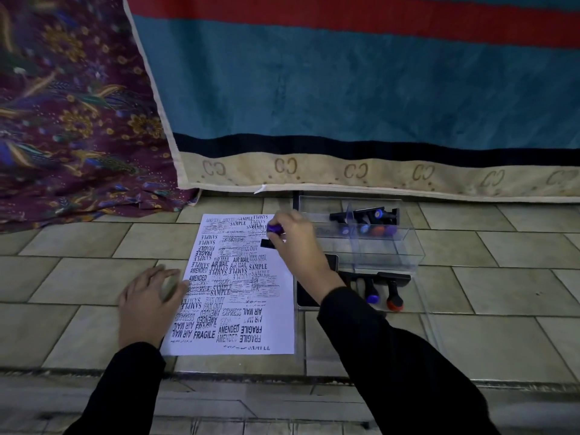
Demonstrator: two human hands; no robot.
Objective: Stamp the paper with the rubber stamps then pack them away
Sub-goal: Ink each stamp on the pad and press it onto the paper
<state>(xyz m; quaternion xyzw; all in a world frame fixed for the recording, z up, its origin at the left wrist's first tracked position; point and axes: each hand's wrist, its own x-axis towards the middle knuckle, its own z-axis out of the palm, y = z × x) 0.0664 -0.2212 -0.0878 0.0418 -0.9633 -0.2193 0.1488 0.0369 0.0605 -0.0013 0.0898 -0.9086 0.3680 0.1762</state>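
Observation:
A white paper (pixel 279 321) crowded with black stamp prints lies on the tiled floor. My right hand (pixel 293 238) grips a purple-knobbed rubber stamp (pixel 272 236) over the paper's upper right part, its black base down near the sheet. My left hand (pixel 147 301) rests with spread fingers on the floor at the paper's left edge. A clear plastic box (pixel 389 249) to the right holds several stamps (pixel 367 222). Two more stamps (pixel 381 288), one blue-tipped and one red-tipped, lie in front of the box. A black ink pad (pixel 306 291) sits beside the paper, partly hidden by my right arm.
A teal, red and beige blanket (pixel 361 89) hangs just behind the box and paper. A purple patterned cloth (pixel 72 120) lies at the far left. A clear lid (pixel 417 343) lies flat at the right of the paper. A step edge (pixel 282 376) runs near me.

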